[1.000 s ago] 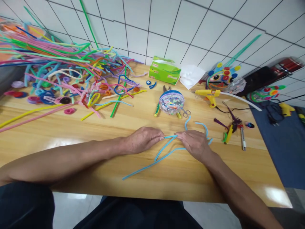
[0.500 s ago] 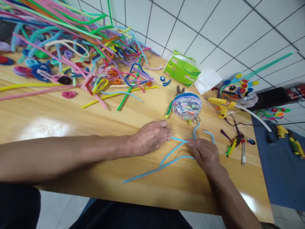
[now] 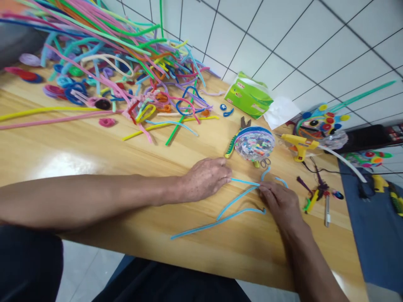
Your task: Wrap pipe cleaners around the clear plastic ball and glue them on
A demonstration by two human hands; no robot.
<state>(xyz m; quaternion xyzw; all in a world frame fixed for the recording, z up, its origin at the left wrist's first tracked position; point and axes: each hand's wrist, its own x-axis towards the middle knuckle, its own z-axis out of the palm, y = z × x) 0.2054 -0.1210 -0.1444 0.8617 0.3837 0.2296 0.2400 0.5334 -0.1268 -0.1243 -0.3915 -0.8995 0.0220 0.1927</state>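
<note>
Light-blue pipe cleaner (image 3: 245,181) runs straight from left hand (image 3: 206,179) to right hand (image 3: 280,205)

The left hand is closed around one end, fingers curled, so the pipe cleaner leaves its thumb side. The right hand pinches it narrowly between thumb and fingertips. The held span lies in the gap between the two, just above the counter (image 3: 151,161). A light-blue strand (image 3: 236,203) slants from the right fingertips toward the person; it may be the same piece folded, but the fingers hide the join. Nearer the person, a second light-blue pipe cleaner (image 3: 201,228) rests on the counter, its bent end just beside the right hand. Beyond the hands sits a clear ball (image 3: 255,144) with a blue-wrapped rim, beside green-and-yellow pliers (image 3: 231,145).
</note>
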